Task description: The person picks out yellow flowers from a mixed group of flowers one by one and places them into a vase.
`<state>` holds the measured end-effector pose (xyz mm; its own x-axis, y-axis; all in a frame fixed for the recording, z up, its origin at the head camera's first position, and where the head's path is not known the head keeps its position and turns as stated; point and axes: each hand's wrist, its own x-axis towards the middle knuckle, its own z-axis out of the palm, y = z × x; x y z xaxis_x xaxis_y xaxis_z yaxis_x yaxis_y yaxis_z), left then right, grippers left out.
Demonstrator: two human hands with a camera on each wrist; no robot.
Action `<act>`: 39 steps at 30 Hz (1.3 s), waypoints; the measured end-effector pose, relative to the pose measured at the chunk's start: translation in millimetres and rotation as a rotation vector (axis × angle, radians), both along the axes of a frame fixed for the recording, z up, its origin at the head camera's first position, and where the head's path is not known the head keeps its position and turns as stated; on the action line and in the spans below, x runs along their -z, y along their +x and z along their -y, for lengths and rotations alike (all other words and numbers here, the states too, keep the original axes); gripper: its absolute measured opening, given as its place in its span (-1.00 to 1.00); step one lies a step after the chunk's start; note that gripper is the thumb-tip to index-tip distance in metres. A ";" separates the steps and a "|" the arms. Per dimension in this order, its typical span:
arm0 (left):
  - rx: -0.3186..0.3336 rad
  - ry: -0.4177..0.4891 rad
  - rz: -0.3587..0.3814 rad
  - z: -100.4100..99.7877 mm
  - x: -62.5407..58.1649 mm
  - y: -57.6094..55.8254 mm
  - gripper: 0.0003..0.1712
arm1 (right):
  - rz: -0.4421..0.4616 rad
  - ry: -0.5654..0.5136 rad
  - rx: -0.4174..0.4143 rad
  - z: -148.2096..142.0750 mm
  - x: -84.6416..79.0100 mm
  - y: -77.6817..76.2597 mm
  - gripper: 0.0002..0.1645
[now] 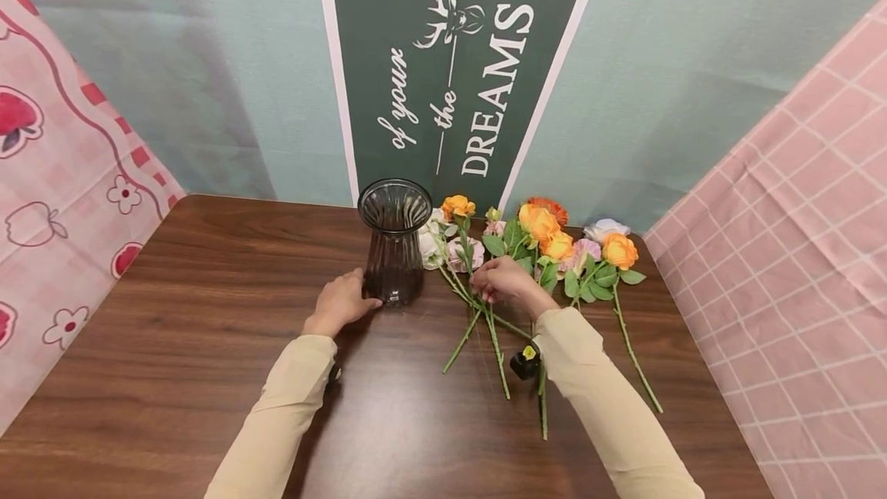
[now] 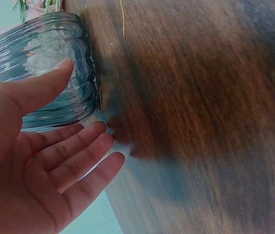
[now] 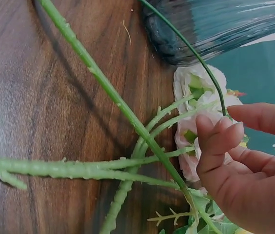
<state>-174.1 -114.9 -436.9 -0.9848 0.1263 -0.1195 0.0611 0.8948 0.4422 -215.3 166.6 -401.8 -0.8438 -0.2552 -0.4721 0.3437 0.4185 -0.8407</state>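
Observation:
A tall ribbed smoky-glass vase (image 1: 393,256) stands upright on the table. My left hand (image 1: 341,300) is at its left side, near the base. In the left wrist view the fingers are spread and relaxed, and the thumb lies across the front of the vase (image 2: 54,51); whether it touches the glass I cannot tell. Over the flower stems to the right of the vase is my right hand (image 1: 506,283). Its thumb and fingertips pinch a thin dark green stem (image 3: 196,56), seen in the right wrist view. Thicker green stems (image 3: 106,85) cross beside that hand.
Orange roses (image 1: 543,228), white flowers (image 1: 431,246) and pink flowers (image 1: 466,254) lie along the back of the wooden table (image 1: 173,345), stems toward me. A single orange rose (image 1: 620,251) lies farther right. A fabric backdrop (image 1: 222,83) rises behind.

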 end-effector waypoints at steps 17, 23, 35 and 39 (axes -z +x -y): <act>-0.003 -0.016 0.010 0.2 -1.2 1.4 -0.33 | 0.114 -0.228 0.093 2.5 11.5 -0.9 -0.74; -0.003 -0.014 0.004 0.3 -1.1 1.5 -0.35 | 0.153 -0.293 0.117 -0.5 11.4 0.3 -0.93; 0.000 -0.013 -0.012 1.4 1.5 2.5 -0.32 | 0.119 -0.520 0.074 -9.7 -12.0 11.0 -0.81; 0.000 -0.023 -0.006 1.9 1.7 2.4 -0.31 | 0.095 -0.560 0.102 -14.5 -20.6 12.2 -0.75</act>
